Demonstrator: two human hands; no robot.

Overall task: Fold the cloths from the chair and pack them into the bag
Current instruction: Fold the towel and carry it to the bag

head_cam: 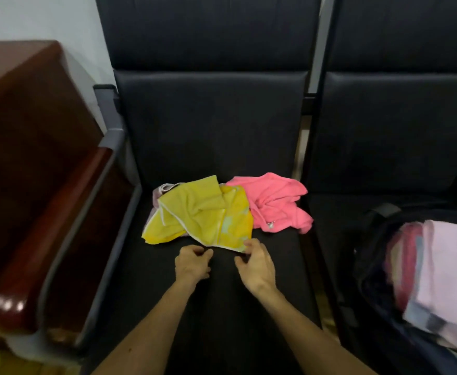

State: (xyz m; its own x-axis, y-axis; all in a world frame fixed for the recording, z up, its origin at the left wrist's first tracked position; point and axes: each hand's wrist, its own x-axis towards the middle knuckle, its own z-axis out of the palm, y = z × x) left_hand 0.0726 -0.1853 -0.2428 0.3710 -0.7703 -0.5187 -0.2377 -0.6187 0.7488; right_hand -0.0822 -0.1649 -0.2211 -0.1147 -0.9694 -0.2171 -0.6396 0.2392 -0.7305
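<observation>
Where bag gapes, folded cloths sit.

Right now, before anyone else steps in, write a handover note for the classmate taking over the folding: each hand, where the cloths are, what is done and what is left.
The left hand has curled fingers at the near hem of the yellow cloth; the grip is unclear.
The right hand reaches the same hem; whether it pinches is unclear.
The yellow cloth lies crumpled on the chair over a pale cloth. The pink cloth is crumpled to its right.
The bag sits open on the next seat, with folded cloths inside.
Done: some cloths packed.
Left: fold and pack these three.
</observation>
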